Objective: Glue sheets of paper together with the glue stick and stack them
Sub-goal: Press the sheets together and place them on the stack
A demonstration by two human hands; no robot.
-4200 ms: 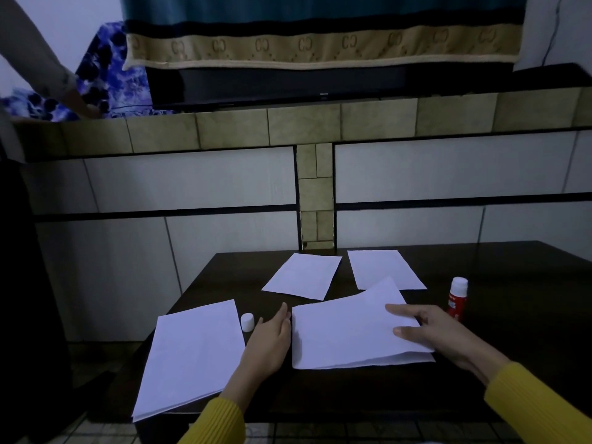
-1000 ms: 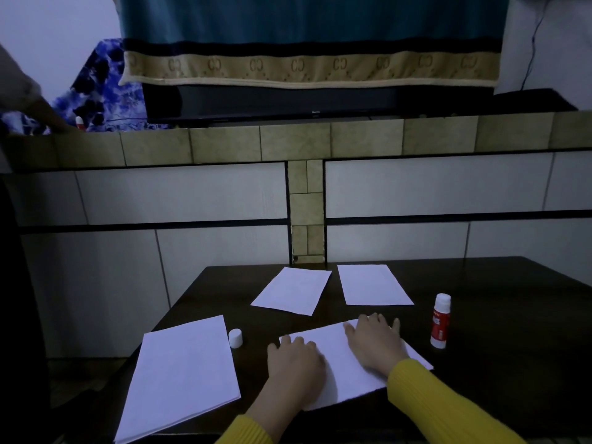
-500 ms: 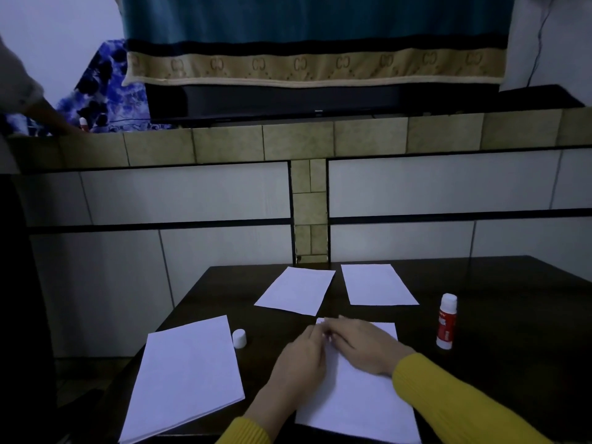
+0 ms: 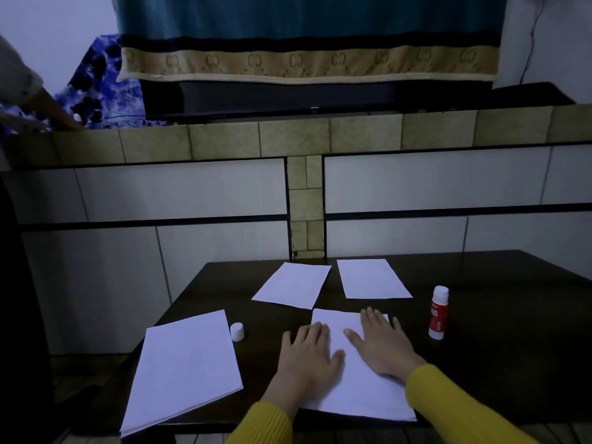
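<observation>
Dark table: left hand, right hand lying flat, fingers spread, pressing paper sheet, gripping nothing; uncapped glue stick standing right.

One head-worn wide view, forward and down over the near dark table toward a tiled wall

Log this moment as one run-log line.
step: pressing glued sheets | left hand: flat on glued sheets | right hand: flat on same | glue stick: upright, uncapped, right | cap: beside paper stack
</observation>
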